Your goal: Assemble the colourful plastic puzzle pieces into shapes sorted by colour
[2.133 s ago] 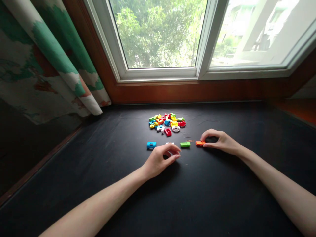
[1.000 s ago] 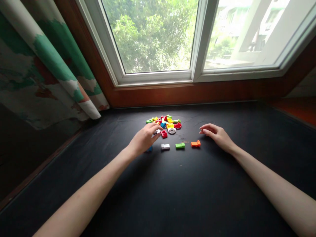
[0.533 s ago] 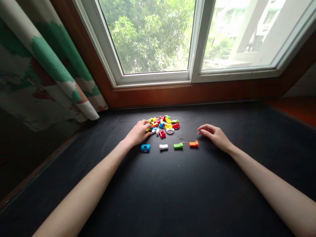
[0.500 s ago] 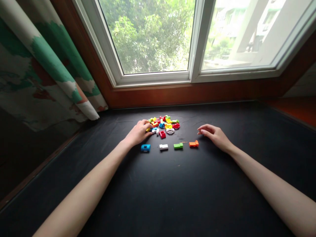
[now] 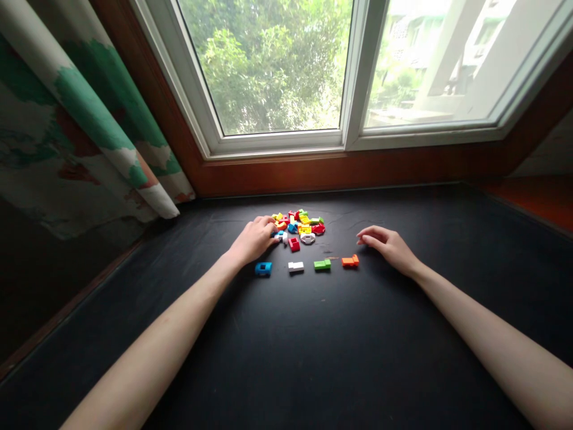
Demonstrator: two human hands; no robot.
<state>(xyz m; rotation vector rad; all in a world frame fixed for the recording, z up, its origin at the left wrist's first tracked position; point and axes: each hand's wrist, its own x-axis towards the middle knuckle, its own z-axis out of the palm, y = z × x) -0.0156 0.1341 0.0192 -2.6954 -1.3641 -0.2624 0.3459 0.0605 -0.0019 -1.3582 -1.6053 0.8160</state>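
My left hand (image 5: 254,240) is at the left edge of a pile of small coloured plastic toy pieces (image 5: 305,220). Its fingers are bent and close together; whatever they grip is hidden. Beside its fingertips lies a white and blue piece (image 5: 281,237). My right hand (image 5: 385,243) rests on the table to the right, loosely curved and open, holding nothing. In front of the pile stand a blue toy car body (image 5: 264,269), a white piece (image 5: 296,267), a green piece (image 5: 322,264) and an orange piece (image 5: 350,261), spaced out in a row. The orange one is nearest my right hand.
Everything lies on a black tabletop (image 5: 286,340). A red piece (image 5: 293,244) and a white ring-like piece (image 5: 307,238) sit at the pile's front. Behind are a wooden sill (image 5: 277,177) and a window frame; a patterned curtain (image 5: 96,119) hangs at the left.
My left hand has shifted slightly right, and its fingers have drawn closer together. A yellow piece seen at its fingers before is now hidden. My right hand stays put.
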